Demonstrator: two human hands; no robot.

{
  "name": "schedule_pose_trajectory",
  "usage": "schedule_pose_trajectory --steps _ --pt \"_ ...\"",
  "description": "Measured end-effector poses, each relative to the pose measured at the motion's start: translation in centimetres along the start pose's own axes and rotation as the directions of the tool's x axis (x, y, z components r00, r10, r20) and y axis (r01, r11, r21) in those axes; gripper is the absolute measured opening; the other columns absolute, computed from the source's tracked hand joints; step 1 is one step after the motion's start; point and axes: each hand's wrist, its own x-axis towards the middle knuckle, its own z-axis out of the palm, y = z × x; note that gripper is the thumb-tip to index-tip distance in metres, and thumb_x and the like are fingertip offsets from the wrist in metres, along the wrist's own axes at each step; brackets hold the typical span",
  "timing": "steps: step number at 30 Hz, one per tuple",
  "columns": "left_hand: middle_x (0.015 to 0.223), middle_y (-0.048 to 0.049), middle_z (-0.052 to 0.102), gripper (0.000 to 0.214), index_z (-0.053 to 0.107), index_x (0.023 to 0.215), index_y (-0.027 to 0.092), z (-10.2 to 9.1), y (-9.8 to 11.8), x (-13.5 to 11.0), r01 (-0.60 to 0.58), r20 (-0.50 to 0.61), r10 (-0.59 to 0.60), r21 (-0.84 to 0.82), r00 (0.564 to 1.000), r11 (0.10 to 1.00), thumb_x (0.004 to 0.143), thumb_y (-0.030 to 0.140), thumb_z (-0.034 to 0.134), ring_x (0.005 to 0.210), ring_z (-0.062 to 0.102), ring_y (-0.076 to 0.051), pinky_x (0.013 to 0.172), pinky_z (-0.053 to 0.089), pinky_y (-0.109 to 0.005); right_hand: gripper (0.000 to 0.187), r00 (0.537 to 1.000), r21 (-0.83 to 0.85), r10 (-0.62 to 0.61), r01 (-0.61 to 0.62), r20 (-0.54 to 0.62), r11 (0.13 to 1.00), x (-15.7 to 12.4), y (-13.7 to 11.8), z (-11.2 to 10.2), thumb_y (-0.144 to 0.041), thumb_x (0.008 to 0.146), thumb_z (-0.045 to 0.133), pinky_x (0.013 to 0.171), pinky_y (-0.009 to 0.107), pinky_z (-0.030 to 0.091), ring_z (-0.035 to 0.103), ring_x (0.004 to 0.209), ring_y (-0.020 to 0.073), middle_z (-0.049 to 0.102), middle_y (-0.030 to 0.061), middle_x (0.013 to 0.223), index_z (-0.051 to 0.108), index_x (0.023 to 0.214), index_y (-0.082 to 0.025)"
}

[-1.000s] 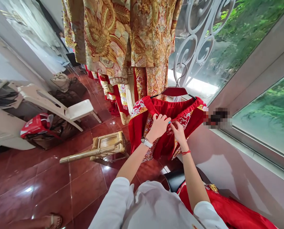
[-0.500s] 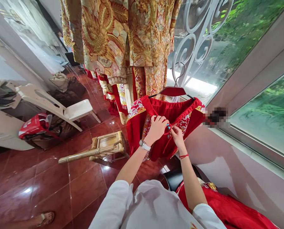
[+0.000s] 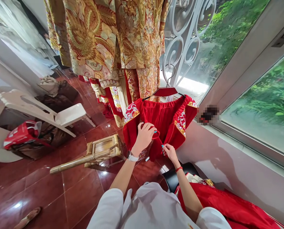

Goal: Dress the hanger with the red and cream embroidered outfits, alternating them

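A red skirt (image 3: 159, 111) with a gathered waistband and embroidered panels hangs from a dark hanger (image 3: 166, 92). My left hand (image 3: 144, 135), wearing a watch, is closed at the waistband's front, gripping a red cord (image 3: 156, 135) that forms a small loop beside the fingers. Lower and to the right, my right hand (image 3: 170, 152) is closed in a pinch on the cord's other stretch, drawn tight between the two hands. Its fingertips partly hide the cord's end. Behind both hands, the skirt's front edges hang apart.
Gold embroidered garments (image 3: 91, 38) hang ahead. A bamboo chair (image 3: 103, 149) and a white chair (image 3: 70, 114) stand on the left, near a red bag (image 3: 22, 135). Red clothing (image 3: 218, 203) lies over a black seat (image 3: 177, 175) at lower right. A window (image 3: 271, 95) borders the right.
My right hand has moved down and away from my left, pulling the cord out straight. The skirt's right front edge has swung outward. The view has shifted slightly right.
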Motion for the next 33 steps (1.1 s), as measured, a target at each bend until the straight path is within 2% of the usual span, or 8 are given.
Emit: schedule_pose_trajectory --steps 7,13,21,24,26,29,31,33 --pt "0.112 -0.0111 0.069 0.033 0.059 0.087 0.022 -1.2 -1.2 -3.0 0.109 -0.1 -0.235 -0.669 0.967 0.735 0.102 0.043 0.039 0.121 0.06 -0.025 0.108 0.044 -0.044 0.059 1.0 0.012 -0.003 0.003 0.015 1.0 -1.2 -0.2 -1.5 -0.077 0.066 0.068 0.055 0.028 0.048 0.053 0.054 0.013 0.059 0.0006 0.065 0.056 0.07 -0.02" --pt "0.085 -0.0073 0.064 0.038 0.04 0.065 0.022 -1.9 -4.6 -5.2 0.171 -0.095 -0.488 -0.865 0.868 0.472 0.095 0.046 0.042 0.091 0.064 -0.023 0.09 0.052 -0.038 0.049 0.996 -0.197 -0.091 0.09 0.002 0.976 -0.6 -2.4 -5.5 -0.067 0.076 0.063 0.059 0.03 0.043 0.053 0.057 0.0161 0.059 0.0015 0.061 0.057 0.068 -0.02" --pt "0.092 -0.0041 0.061 0.013 0.055 0.088 0.021 -3.3 -1.8 0.8 0.199 -0.421 -0.476 -0.551 0.773 0.811 0.083 0.032 0.06 0.09 0.059 -0.019 0.087 0.05 -0.034 0.031 0.96 -0.413 0.094 0.024 0.263 0.91 -0.3 -4.2 -5.0 -0.048 0.078 0.061 0.062 0.029 0.046 0.059 0.06 0.0174 0.064 0.0031 0.061 0.057 0.063 -0.02" --pt "0.12 -0.0121 0.06 0.032 0.057 0.107 0.021 -3.7 -0.5 5.2 0.333 -0.576 -0.411 -0.242 0.707 0.911 0.079 0.032 0.069 0.122 0.052 -0.03 0.11 0.039 -0.05 0.034 0.998 -0.404 -0.057 0.067 0.038 0.912 0.6 -7.3 -3.9 -0.053 0.084 0.053 0.071 0.034 0.05 0.062 0.069 0.0212 0.065 0.0057 0.072 0.058 0.077 -0.02" --pt "0.135 -0.0174 0.053 0.048 0.054 0.122 0.02 -3.6 -0.4 7.7 0.445 -0.56 -0.432 -0.122 0.707 0.887 0.079 0.034 0.071 0.134 0.044 -0.036 0.116 0.032 -0.058 0.037 0.895 -0.426 -0.342 0.2 -0.288 0.882 2.1 -10.9 -3.7 -0.053 0.087 0.048 0.085 0.041 0.051 0.063 0.088 0.0257 0.067 0.0111 0.094 0.059 0.098 -0.019" --pt "0.144 -0.0209 0.049 0.056 0.047 0.137 0.018 -2.9 -0.8 10.1 0.555 -0.48 -0.499 -0.03 0.721 0.831 0.085 0.03 0.064 0.139 0.04 -0.039 0.117 0.027 -0.065 0.058 0.594 -0.562 -0.622 0.317 -0.51 0.764 5.6 -16.9 -3.7 -0.049 0.085 0.055 0.108 0.052 0.039 0.05 0.124 0.0323 0.054 0.0199 0.133 0.046 0.133 -0.017" --pt "0.144 -0.021 0.049 0.054 0.045 0.14 0.017 -2.5 -1.1 10.5 0.573 -0.45 -0.506 0.015 0.735 0.819 0.088 0.025 0.057 0.14 0.04 -0.04 0.117 0.026 -0.066 0.073 0.529 -0.653 -0.666 0.249 -0.526 0.715 7.9 -20.0 -3.9 -0.048 0.082 0.062 0.114 0.062 0.028 0.034 0.139 0.0388 0.038 0.023 0.149 0.038 0.144 -0.018" --pt "0.144 -0.0204 0.051 0.051 0.047 0.141 0.016 -2.3 -1.4 10.2 0.563 -0.427 -0.493 0.045 0.758 0.825 0.09 0.02 0.052 0.138 0.043 -0.039 0.115 0.031 -0.063 0.075 0.547 -0.698 -0.645 0.146 -0.534 0.701 9.7 -22.0 -4.4 -0.045 0.08 0.065 0.111 0.072 0.022 0.022 0.144 0.0458 0.025 0.0228 0.158 0.038 0.147 -0.022"
